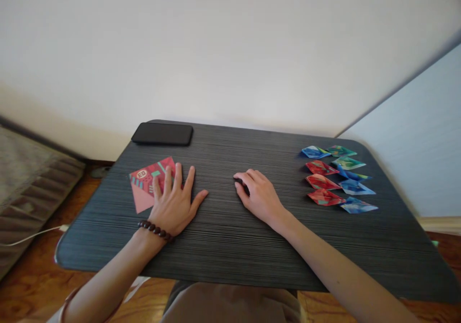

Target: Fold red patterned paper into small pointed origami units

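Observation:
My left hand [175,203] lies flat with its fingers spread, partly over a stack of red and pink patterned paper [143,195] at the left of the table. A dark bead bracelet [155,230] circles that wrist. Near the table's middle my right hand [258,193] rests with its fingers curled round a small black object [240,182], too small to name. At the right, several folded paper boat-like shapes stand in two columns, among them a red one [322,182] and a blue one [356,187].
A black phone-like slab [163,134] lies at the back left corner of the dark table [230,246]. Behind the table rises a white wall. A white cable [34,235] hangs near the left edge, beside a pleated cover [32,193].

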`<move>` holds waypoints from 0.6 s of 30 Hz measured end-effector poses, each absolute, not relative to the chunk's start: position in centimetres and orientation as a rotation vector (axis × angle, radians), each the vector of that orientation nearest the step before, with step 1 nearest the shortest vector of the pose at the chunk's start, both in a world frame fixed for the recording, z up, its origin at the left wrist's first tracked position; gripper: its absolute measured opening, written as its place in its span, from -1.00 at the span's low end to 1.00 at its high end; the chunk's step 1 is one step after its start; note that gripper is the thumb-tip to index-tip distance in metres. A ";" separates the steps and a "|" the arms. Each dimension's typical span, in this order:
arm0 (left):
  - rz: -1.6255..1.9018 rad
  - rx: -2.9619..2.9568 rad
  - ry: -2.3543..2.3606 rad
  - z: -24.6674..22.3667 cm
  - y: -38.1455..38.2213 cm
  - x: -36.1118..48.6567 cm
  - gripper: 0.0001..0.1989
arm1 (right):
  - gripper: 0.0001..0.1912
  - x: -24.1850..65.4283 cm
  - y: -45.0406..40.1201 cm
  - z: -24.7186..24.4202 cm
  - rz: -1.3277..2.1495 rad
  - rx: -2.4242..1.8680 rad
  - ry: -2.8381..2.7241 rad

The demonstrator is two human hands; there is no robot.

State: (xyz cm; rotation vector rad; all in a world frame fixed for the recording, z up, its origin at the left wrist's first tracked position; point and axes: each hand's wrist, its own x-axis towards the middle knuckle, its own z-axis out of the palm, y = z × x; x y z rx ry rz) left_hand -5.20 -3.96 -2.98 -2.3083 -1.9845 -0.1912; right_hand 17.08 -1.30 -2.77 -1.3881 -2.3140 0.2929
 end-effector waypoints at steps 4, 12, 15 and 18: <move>-0.212 -2.679 -1.666 -2.8 -3.5 -4.8 -0.49 | -0.76 17.5 -1.2 -2.9 0.291 -1.406 -2.270; -0.331 -2.618 -1.743 -2.9 -1.0 -5.2 -0.37 | -0.77 18.2 -1.0 -2.9 0.293 -1.437 -2.213; -0.330 -2.773 -1.602 -3.1 0.4 -4.3 -0.48 | -0.77 18.4 -1.0 -2.9 0.288 -1.438 -2.197; -0.449 -2.984 -1.383 -2.9 1.7 -2.9 -0.54 | -0.76 19.1 -0.5 -3.0 0.252 -1.485 -2.143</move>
